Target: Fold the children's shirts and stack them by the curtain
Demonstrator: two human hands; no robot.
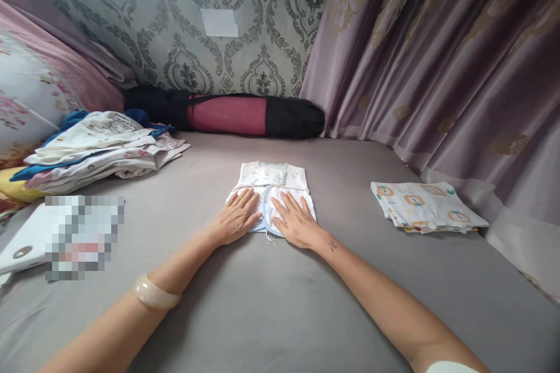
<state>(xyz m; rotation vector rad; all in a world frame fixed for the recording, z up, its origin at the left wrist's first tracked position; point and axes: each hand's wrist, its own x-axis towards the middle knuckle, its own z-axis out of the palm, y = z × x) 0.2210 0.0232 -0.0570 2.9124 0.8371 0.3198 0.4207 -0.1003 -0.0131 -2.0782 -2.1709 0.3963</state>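
Observation:
A small white baby garment (273,173) with pale blue trim lies partly folded on the grey bed sheet (271,315). My left hand (238,215) rests flat on the garment's near left part, its fingers spread. On the near right part, my right hand (296,218) presses flat with fingers apart. The blue-edged opening runs between the two hands, and thin white ties hang out at the near edge. The upper part of the garment lies beyond my fingertips. Each hand covers some of the cloth under it.
Folded patterned cloths (422,207) lie at the right. A heap of clothes (105,145) is at the left, with a white object (30,236) and a pixelated area nearer. A black and red long bag (227,115) lies along the wall. Purple curtains (394,52) hang at the right.

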